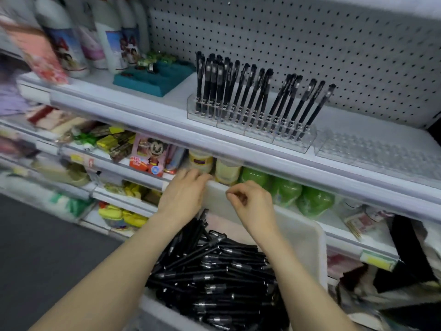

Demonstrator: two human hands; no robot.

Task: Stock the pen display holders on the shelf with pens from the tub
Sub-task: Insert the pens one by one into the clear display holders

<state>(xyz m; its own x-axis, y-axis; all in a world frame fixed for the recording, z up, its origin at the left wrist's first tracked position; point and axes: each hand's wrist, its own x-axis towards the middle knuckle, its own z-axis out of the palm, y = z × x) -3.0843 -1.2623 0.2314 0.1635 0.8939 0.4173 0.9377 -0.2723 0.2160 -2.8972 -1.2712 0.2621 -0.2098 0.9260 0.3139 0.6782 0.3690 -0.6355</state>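
Before us the shelf [148,108] bears a clear holder [286,139] of upright black pens [238,91], the white tub [305,235] below lies heaped with loose pens [214,271], and both our forearms reach over it, the left hand [183,194] bent onto its far rim, grip unclear, the right hand [255,206] with fingers [235,195] clenched on nothing.

The pen display holders [250,125] across the middle of the frame are clear, glossy moulded plastic. The pens [238,91] standing in them have matt black barrels. At lower centre, the tub [307,237] is smooth, milky-white plastic, and its loose pens [214,271] are black plastic with small glossy glints. The shelf [143,101] looks like smooth white painted metal, as does the perforated pegboard [310,44] at upper right. A teal tray [152,80] at upper left looks matt. The green items [286,189] at centre right shine like plastic wrap.
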